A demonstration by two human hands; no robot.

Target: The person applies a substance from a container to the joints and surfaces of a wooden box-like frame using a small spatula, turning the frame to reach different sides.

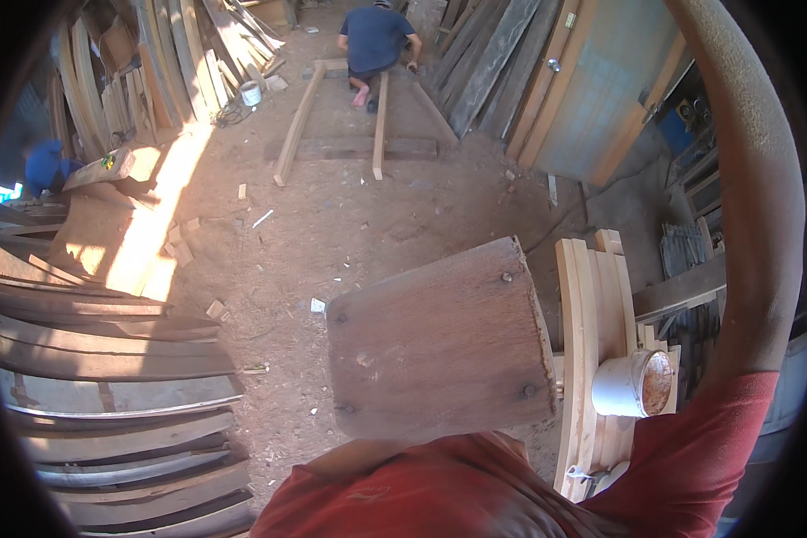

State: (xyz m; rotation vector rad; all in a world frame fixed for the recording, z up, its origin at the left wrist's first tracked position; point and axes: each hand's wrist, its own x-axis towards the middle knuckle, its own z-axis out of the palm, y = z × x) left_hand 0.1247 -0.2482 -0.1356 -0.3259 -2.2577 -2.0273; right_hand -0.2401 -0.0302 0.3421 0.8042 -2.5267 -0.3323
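My right arm (767, 197) is raised along the right edge, and its hand lies outside the picture. A strip of my left arm (354, 455) shows beside my red shirt, but the left hand cannot be seen. Directly in front of me is a worn brown wooden board (439, 341), roughly rectangular, with a round bolt or nail head near each corner. To its right lie planed pale timber pieces (583, 332) side by side. A stained white bucket (620, 384) is tipped on them, its mouth facing right. Neither hand is seen touching any of these things.
Another person (377, 40) crouches at the far end by a pale wooden frame (300, 125) on the dirt floor. Stacked planks (125, 394) fill the left side. A door panel (601, 90) leans at the far right, beside upright boards (493, 72).
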